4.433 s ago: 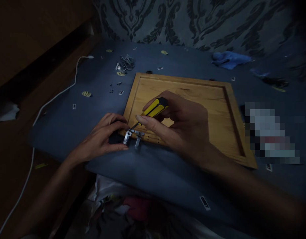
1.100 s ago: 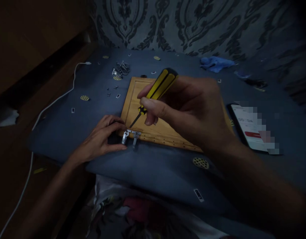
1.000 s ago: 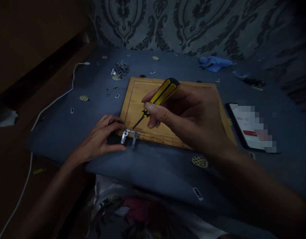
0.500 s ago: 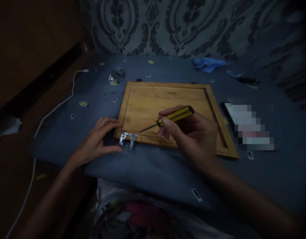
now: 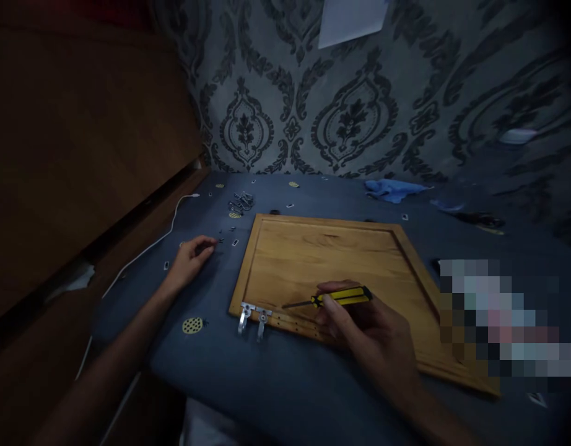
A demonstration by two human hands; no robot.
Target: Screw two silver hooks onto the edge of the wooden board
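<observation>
My left hand (image 5: 192,260) reaches over the blue cloth left of the wooden panel, thumb and forefinger together at a small screw (image 5: 221,240). Other small screws (image 5: 232,229) lie just beyond the fingertips. In my right hand (image 5: 366,325) is a screwdriver (image 5: 344,297) with a yellow and black handle, its shaft pointing left above the panel. The framed wooden panel (image 5: 313,260) lies flat, with small holes along its near edge. Two metal hinges (image 5: 245,317) sit side by side at its near left corner and jut out past the edge.
A pile of metal hardware (image 5: 241,201) lies beyond the screws. A white cable (image 5: 148,251) runs along the left side. Blue crumpled cloth (image 5: 394,189) lies at the back, by the patterned wall (image 5: 292,127). A blurred-out object (image 5: 503,322) is at the right.
My left hand has left the panel's hinge corner and moved away to the loose screws, fingers drawn together. The right hand still holds the screwdriver over the panel. The view has tilted up.
</observation>
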